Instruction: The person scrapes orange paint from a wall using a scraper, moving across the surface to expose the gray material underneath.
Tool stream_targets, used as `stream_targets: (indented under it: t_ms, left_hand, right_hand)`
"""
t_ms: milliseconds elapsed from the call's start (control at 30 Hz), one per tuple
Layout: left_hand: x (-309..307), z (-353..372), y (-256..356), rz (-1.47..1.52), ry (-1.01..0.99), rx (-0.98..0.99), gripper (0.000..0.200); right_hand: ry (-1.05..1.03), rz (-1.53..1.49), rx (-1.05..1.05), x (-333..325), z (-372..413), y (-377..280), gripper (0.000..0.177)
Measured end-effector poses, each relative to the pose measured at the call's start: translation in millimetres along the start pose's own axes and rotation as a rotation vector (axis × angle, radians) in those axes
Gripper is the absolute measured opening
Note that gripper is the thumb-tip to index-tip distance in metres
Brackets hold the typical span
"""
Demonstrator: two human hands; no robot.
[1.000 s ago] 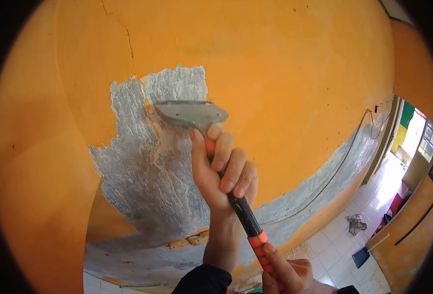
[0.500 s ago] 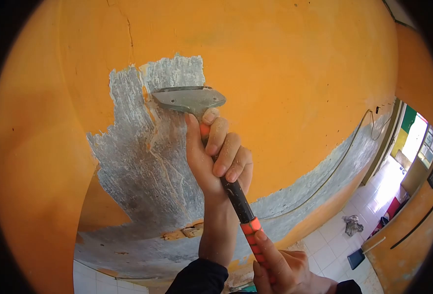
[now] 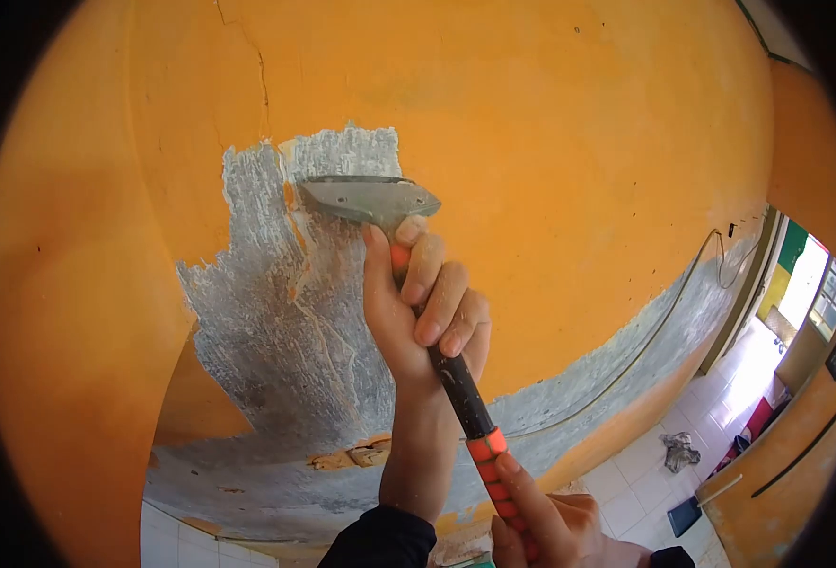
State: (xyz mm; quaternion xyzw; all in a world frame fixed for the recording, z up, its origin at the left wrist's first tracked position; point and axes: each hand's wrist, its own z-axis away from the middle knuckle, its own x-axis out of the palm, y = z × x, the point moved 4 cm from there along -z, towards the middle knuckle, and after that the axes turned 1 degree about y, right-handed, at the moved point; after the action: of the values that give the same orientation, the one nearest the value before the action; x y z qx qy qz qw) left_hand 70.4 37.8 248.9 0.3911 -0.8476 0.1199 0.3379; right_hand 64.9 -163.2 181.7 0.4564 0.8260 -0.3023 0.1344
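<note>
A long-handled scraper (image 3: 370,199) with a wide grey metal head lies against the bare grey patch (image 3: 285,322) of the wall, its right end reaching over orange paint. My left hand (image 3: 427,303) is closed around the upper handle, just below the head, with the thumb on the left side. Lower down, my right hand (image 3: 555,525) grips the red-and-black banded part of the handle (image 3: 487,445), one finger laid along it. The blade's edge against the wall is hard to make out.
Orange paint (image 3: 569,189) covers most of the wall, with a crack above the patch. A thin cable (image 3: 668,331) runs along the lower wall. Right: a doorway (image 3: 801,284), tiled floor, a crumpled bag (image 3: 680,452) and a dark dustpan-like item (image 3: 685,517).
The scraper head sits slightly higher on the grey patch, nearer its top edge. The view has tilted up a little, and both hands keep their hold.
</note>
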Motion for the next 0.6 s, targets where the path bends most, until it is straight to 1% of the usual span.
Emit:
stream_targets:
  t_ms: [100,133,200,300,367,433,533,600]
  left_hand:
    - [1,3,-1,-0.008,0.036,0.005,0.035]
    - [-3,4,0,-0.015,0.018,0.003,0.035]
    - [0,-2,-1,-0.02,-0.012,0.0,0.035]
    - [3,-3,1,-0.018,-0.009,0.005,0.035]
    - [1,1,0,-0.068,-0.001,0.014,0.034]
    - [7,-9,1,-0.07,0.002,0.025,0.034]
    - [8,-7,1,-0.091,0.033,0.035,0.034]
    - [6,-5,1,-0.11,0.049,0.032,0.034]
  right_hand:
    - [-0.03,0.064,0.026,5,6,9,0.058]
    - [-0.029,0.062,0.022,5,7,9,0.058]
    - [0.022,0.082,-0.053,2,2,7,0.058]
    - [0.027,0.072,-0.042,4,2,11,0.059]
    - [0.021,0.062,-0.029,4,4,12,0.059]
    - [0.02,0.047,-0.012,3,3,13,0.059]
    - [0.017,0.033,-0.058,-3,-2,6,0.059]
    - [0.001,0.017,0.023,-2,3,4,0.058]
